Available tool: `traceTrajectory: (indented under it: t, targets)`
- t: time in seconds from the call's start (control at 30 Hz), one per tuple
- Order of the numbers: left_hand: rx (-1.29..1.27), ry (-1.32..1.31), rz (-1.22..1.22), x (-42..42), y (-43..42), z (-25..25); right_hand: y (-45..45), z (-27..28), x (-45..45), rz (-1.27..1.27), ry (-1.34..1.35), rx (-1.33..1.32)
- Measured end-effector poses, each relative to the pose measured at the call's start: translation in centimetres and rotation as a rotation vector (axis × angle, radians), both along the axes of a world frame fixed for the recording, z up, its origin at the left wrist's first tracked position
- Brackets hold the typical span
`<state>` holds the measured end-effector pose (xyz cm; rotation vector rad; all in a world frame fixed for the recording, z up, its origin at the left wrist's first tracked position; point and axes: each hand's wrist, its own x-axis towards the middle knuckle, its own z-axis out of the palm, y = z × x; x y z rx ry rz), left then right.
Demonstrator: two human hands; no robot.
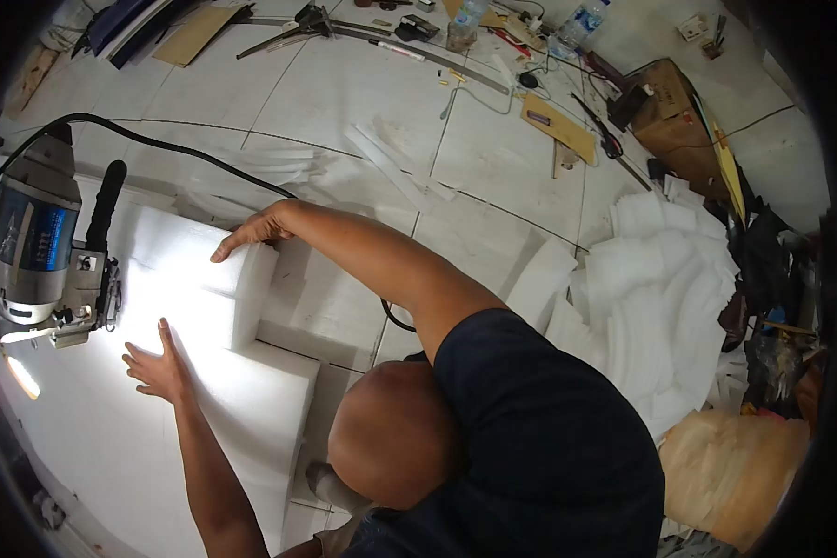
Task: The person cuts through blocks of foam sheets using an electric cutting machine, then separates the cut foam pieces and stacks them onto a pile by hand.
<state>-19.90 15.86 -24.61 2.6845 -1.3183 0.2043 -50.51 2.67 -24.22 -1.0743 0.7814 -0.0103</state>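
Observation:
My left hand (161, 369) lies on a large white foam sheet (251, 391), its fingers spread. Just beyond it is a raised stack of white foam (181, 279). On the far right part of that stack rests my right hand (254, 231), fingers stretched over the top and holding nothing I can see. To the left of both hands stands an electric cutting machine (37, 232) with a blue label and a black handle (107, 205). Its lower end sits by the foam's left side, and glare whitens the foam there. The blade cannot be made out.
A black cable (172, 141) arches from the machine behind the foam. Foam offcuts (381, 158) lie on the tiled floor, with a big foam pile (651, 288) at right. Farther back are a long curved metal strip (418, 67), scissors (609, 139), bottles (581, 23) and a cardboard box (670, 121).

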Motion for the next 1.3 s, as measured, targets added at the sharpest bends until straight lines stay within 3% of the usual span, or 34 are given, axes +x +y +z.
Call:
traceTrajectory:
  t: [0.27,0.5,0.57,0.6,0.63,0.7,0.8,0.9,1.03,1.13,1.17,1.3]
  targets:
    - [0.008,0.023,0.006,-0.3,-0.2,0.3,-0.2,-0.2,-0.3,0.070,-0.060,-0.118]
    - [-0.007,-0.001,0.006,0.0,-0.1,-0.1,0.3,0.4,-0.5,0.072,-0.042,-0.020]
    - [-0.004,0.006,-0.004,0.0,0.1,0.2,1.1,1.2,-1.4,0.031,0.212,-0.097]
    - [-0.008,0.021,-0.017,-0.1,0.1,0.3,1.0,-2.6,-1.1,0.005,0.073,-0.023]
    - [-0.009,0.026,-0.012,-0.1,0.0,0.3,2.2,-1.6,-1.7,0.010,0.078,-0.025]
    - [-0.001,-0.004,-0.017,0.1,0.0,0.1,6.6,0.2,-4.7,-0.112,-0.044,-0.274]
    - [0.007,-0.009,-0.016,0.0,0.0,0.3,10.3,1.0,-8.4,-0.125,-0.260,-0.231]
    - [-0.002,-0.035,-0.009,0.2,-0.1,0.1,13.8,5.6,-13.6,-0.214,-0.235,-0.278]
    - [-0.044,-0.019,-0.028,1.3,-0.1,-1.0,19.7,7.1,-24.0,-0.600,-0.169,-0.101]
    - [-0.017,-0.007,-0.019,1.4,-0.1,-0.9,25.4,3.5,-31.7,-1.274,-0.573,-0.077]
    - [-0.025,0.004,-0.019,1.3,-0.2,-1.0,27.0,1.9,-34.1,-1.577,-0.593,-0.038]
    - [-0.023,0.013,-0.002,1.0,-0.1,-0.9,27.9,5.6,-35.7,-1.920,-0.491,-0.188]
